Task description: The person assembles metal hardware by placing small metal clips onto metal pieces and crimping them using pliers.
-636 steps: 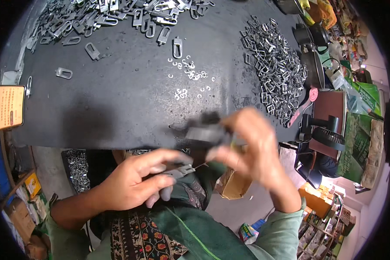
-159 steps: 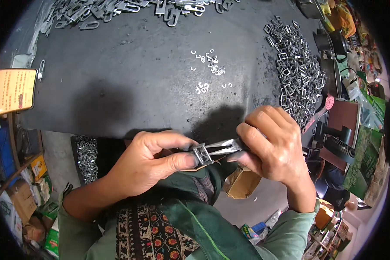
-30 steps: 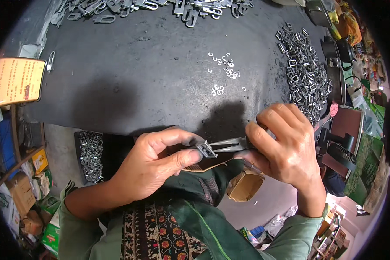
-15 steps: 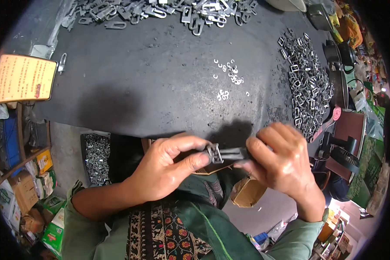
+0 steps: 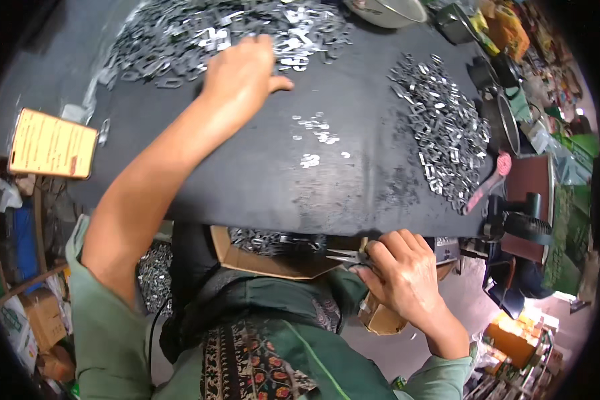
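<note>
My left hand (image 5: 240,73) reaches across the dark table to the near edge of a wide heap of grey metal hooks (image 5: 160,50). Its thumb sticks out to the right, while the fingertips are partly hidden against the heap; I see nothing held. At the table's front edge, my right hand (image 5: 407,273) is closed round a pair of pliers (image 5: 344,257), whose thin, slightly parted jaws point left. Those jaws hang over the right end of an open cardboard box (image 5: 280,268) at my lap, which contains metal parts. Small silvery C-shaped rings (image 5: 320,130) lie scattered mid-table.
A long pile of small metal frames (image 5: 447,133) covers the table's right side, with a pink-handled brush (image 5: 485,190) beside it. A lit phone (image 5: 53,143) is at the left edge, a bowl (image 5: 393,13) at the far edge. A small black fan (image 5: 527,227) stands right.
My left hand has let go of the metal buckle piece and moved far forward to the hook heap. My right hand with the pliers has dropped slightly toward the box, now in view.
</note>
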Motion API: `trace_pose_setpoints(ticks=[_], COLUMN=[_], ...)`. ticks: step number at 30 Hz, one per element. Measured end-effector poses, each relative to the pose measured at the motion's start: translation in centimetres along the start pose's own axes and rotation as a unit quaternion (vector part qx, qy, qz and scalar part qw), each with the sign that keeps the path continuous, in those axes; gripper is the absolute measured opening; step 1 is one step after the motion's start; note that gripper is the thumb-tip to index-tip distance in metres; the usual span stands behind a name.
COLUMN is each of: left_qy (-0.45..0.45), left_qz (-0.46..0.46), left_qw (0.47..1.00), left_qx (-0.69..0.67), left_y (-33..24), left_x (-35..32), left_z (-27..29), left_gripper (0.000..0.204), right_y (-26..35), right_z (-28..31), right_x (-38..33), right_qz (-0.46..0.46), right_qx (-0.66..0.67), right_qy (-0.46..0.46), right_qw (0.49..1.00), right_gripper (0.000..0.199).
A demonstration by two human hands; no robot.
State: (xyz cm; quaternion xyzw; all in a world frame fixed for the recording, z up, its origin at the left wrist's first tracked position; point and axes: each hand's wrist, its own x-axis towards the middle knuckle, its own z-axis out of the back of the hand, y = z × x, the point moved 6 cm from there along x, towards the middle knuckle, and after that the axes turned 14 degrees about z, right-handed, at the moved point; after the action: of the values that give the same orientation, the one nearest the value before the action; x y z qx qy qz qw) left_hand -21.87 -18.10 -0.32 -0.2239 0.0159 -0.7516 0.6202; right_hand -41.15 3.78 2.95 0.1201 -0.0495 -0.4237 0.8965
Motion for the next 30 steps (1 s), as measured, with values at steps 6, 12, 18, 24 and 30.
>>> trace_pose_setpoints(ticks=[6,12,18,24,30], left_qy=[0.01,-0.089,0.218,0.358,0.435], left_qz=[-0.072,-0.128,0.352,0.374,0.309], left_qw=[0.994,0.987,0.667,0.592,0.566], left_qx=[0.077,-0.03,-0.619,-0.617,-0.629], left_y=[-0.6,2.0,6.4,4.2,-1.3], left_x=[-0.4,-1.6,-8.8,-17.5,-18.6], left_z=[-1.8,1.8,4.1,4.6,2.9], left_gripper=[0.025,0.012,0.026,0.018,0.013], right_y=[-6.2,-15.8,-19.8,-17.9,-9.9], right_z=[2.4,3.7,2.2,1.2,1.3], right_x=[-0.9,5.7,9.8,10.0,8.6], right_qz=[-0.041,-0.186,-0.168,-0.13,-0.17], right_qx=[-0.047,-0.145,-0.279,-0.315,0.138], right_qy=[-0.13,-0.233,-0.229,-0.18,-0.109], right_qw=[0.99,0.943,0.917,0.923,0.97], right_gripper=[0.031,0.02,0.017,0.017,0.023])
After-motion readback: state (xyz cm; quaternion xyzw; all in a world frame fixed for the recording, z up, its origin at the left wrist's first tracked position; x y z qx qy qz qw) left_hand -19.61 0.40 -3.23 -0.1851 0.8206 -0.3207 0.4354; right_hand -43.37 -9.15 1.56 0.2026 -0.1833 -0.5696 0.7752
